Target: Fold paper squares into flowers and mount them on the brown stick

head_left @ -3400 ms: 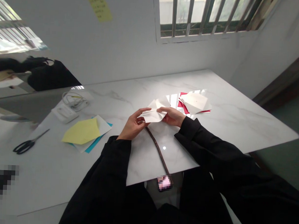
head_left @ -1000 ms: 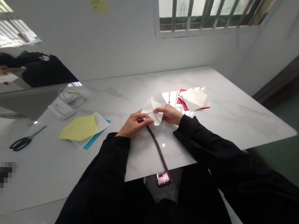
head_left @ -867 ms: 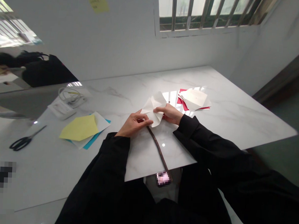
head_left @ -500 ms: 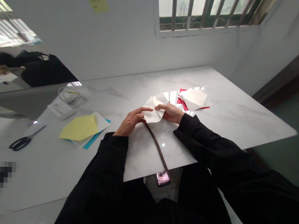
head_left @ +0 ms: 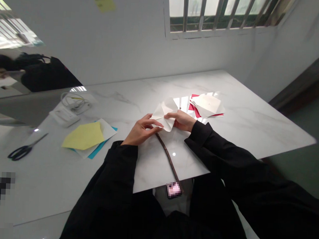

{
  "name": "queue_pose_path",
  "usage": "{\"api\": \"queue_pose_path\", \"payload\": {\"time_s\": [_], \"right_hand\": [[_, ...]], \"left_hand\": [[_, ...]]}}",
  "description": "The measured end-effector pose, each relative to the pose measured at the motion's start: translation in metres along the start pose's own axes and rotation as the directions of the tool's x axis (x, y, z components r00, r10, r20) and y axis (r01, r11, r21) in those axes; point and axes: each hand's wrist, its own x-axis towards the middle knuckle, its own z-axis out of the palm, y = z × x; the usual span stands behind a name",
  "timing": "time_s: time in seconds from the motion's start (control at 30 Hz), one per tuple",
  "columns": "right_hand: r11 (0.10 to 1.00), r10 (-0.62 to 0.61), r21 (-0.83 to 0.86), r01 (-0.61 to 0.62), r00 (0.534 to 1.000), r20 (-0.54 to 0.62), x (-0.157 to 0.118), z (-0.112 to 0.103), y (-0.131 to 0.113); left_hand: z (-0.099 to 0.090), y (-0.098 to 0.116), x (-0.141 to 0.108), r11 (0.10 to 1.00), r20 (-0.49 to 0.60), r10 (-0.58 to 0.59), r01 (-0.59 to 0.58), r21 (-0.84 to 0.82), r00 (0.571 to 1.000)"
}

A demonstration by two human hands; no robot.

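A folded sheet of white paper (head_left: 165, 114) is held up just above the marble table at its middle. My left hand (head_left: 141, 130) pinches its lower left edge between thumb and fingers. My right hand (head_left: 181, 120) grips the right side, with its fingers lying over the fold. A thin brown cord (head_left: 168, 156) runs from under my left hand's side of the paper toward the table's near edge. It ends in a blurred pink object (head_left: 174, 189).
Loose white and red paper sheets (head_left: 206, 105) lie beyond my hands. To the left are a yellow sheet (head_left: 82, 135) on white and blue sheets, black-handled scissors (head_left: 22, 153), and a white box (head_left: 64, 116) with a cable (head_left: 75, 101). A glossy reflective panel (head_left: 35, 107) stands at far left.
My left hand has moved right and curled its fingers back onto the paper's lower edge. The paper's upper flap stands a little more open. The view has shifted slightly.
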Motion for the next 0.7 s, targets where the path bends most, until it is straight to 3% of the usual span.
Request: {"api": "queue_pose_path", "payload": {"time_s": [0.17,0.37,0.7], "right_hand": [[1.0,-0.018,0.012,0.018,1.0,-0.022,-0.001,0.0,-0.001],[0.999,-0.034,-0.019,0.034,0.999,-0.026,-0.003,0.003,0.0],[0.994,-0.08,-0.07,0.081,0.997,0.024,-0.003,0.008,0.006]], "left_hand": [[-0.001,0.0,0.0,0.998,0.002,0.01,-0.01,0.056,1.0],[0.005,-0.004,0.002,0.998,-0.114,-0.059,0.057,-0.02,0.992],[0.015,-0.008,0.006,0.993,-0.288,-0.085,0.104,0.052,0.954]]}}
